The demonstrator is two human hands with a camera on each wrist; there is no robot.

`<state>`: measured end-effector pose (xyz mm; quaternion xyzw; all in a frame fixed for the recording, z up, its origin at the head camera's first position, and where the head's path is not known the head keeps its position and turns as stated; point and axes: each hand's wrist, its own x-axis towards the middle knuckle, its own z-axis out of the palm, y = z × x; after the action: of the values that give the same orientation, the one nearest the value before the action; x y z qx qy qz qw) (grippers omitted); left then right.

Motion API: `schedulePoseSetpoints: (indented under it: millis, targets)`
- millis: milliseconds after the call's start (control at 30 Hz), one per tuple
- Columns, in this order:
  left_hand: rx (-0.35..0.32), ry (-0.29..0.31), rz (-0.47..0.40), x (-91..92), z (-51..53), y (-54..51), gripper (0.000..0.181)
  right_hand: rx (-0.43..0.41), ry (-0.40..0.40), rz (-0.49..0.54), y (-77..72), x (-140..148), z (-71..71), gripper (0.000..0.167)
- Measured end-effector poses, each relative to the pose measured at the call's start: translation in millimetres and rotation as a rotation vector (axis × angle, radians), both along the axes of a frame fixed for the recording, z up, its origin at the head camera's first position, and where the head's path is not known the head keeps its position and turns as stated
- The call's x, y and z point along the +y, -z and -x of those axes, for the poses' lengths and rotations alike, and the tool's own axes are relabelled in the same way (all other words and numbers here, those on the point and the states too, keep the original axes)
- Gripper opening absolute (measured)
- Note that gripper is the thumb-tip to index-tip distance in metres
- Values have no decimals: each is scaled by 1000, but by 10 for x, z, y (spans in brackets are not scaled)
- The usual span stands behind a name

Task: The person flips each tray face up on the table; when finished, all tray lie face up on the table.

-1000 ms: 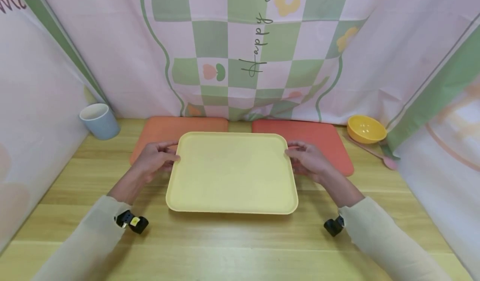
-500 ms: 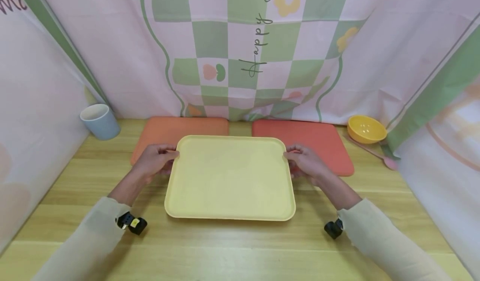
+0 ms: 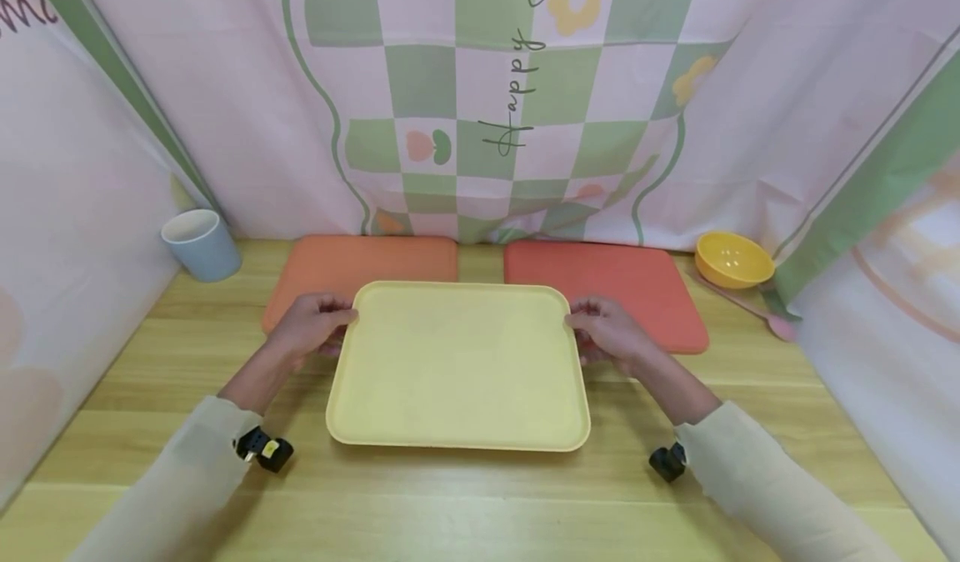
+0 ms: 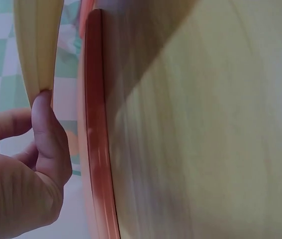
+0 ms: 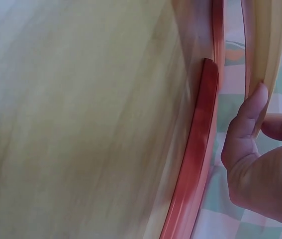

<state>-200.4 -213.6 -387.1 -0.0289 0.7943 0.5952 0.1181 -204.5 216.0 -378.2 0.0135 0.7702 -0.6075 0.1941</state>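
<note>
A pale yellow rectangular tray [image 3: 459,366] with a low rim is held between both hands, above the wooden table. My left hand [image 3: 309,326] pinches its left edge near the far corner, the thumb on the rim; the left wrist view shows that thumb [image 4: 46,134] against the tray's side [image 4: 39,45]. On the opposite edge my right hand [image 3: 611,334] pinches the rim in the same way, seen too in the right wrist view, where the thumb [image 5: 247,114] presses the tray. Both wrist views show a gap between tray and table.
Behind the tray lie an orange tray [image 3: 367,263] at left and a red tray [image 3: 603,291] at right. A blue cup [image 3: 206,249] stands at the far left. A yellow bowl [image 3: 733,260] and a pink spoon [image 3: 780,327] are at the far right. Patterned curtains [image 3: 487,87] surround the table [image 3: 480,504].
Both hands have drawn the yellow tray a little nearer to me. It now covers less of the orange and red trays. Both hands keep their hold on it.
</note>
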Motion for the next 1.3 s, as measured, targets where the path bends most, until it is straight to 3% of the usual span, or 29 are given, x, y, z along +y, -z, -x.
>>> schedulePoseSetpoints:
  millis: [233,500,800,1300]
  targets:
    - [-35,20,-3,-27,-21,75,25,-11,-34,-35,60,1,-19,26]
    - [-72,66,14,-80,-37,181,22,-2,-54,-90,115,-1,-40,29]
    - [-93,72,4,-95,-43,182,21,-11,-56,-96,139,-14,-58,26]
    - [-124,133,-9,-166,-64,202,13,-9,-96,-211,113,16,-81,16]
